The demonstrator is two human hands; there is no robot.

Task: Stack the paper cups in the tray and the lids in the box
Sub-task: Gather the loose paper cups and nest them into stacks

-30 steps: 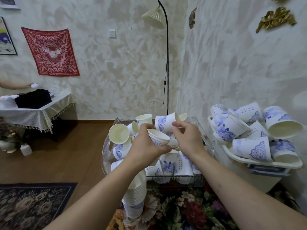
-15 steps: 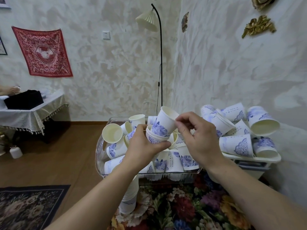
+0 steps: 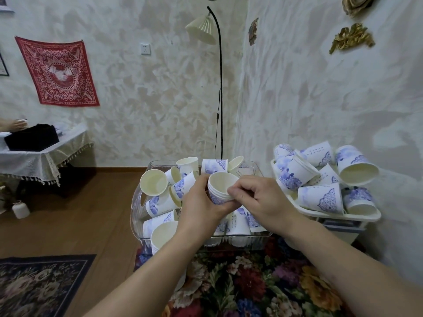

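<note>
Half a second ago your right hand was carrying a single blue-patterned cup at a tilt toward the nested cups in your left hand. Now that cup is seated: the small stack of cups at the centre of the frame shows one open mouth facing you, with several rims ringed close beneath it. Your left hand wraps around the lower body of the stack, fingers curled behind it and thumb near the base. Your right hand pinches the near rim, fingertips pressed against the stacked lips, as if squaring the new cup down.

That means one more loose cup is gathered, but the stack is held above the clear tray, not set in it. The tray beneath your hands holds many loose cups lying on their sides and at angles, and a second taller stack stands at its lower left corner. The white bin at the right of the frame is heaped with more cups. By my reading, much sorting remains. I see no lids in view, and cannot tell which container counts as the box.
</note>
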